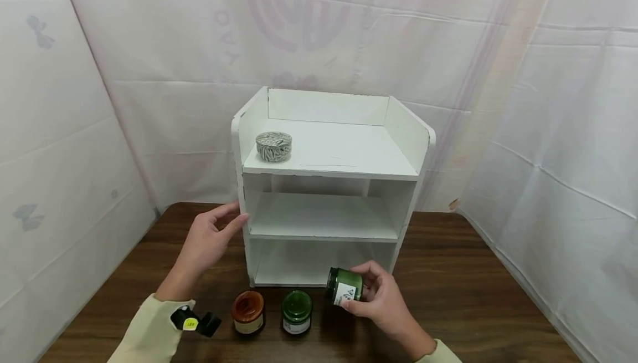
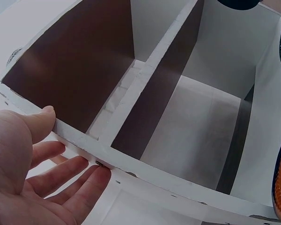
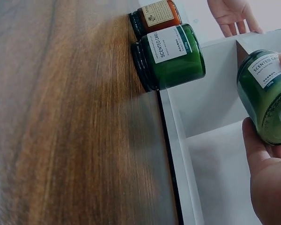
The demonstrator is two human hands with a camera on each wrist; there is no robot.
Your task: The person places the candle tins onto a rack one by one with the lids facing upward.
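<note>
**Held green jar (image 1: 346, 285) lies sideways in the right hand (image 1: 381, 299)**

At the bottom of the head view, left of centre, an orange jar (image 1: 248, 312) stands on the dark wood table (image 1: 463, 285); a second green jar (image 1: 297, 312) stands just to its right, apart from it.

Right of these, at lower right of centre, the person's right hand is clamped on the held green jar, thumb across the white label, other fingers behind. The jar's long axis runs roughly left to right, slightly tilted: dark end to the left, glass end toward the palm. It appears in front of the bottom shelf's right part, well away from the other hand.

Left of centre, the left hand (image 1: 205, 238) touches the white shelf unit's (image 1: 415, 147) left side panel, thumb at the front edge, fingers extended outside, no jar held.

Farther up, a patterned round tin (image 1: 274, 147) sits at the top shelf's left, before pale cloth (image 1: 189, 47).
</note>
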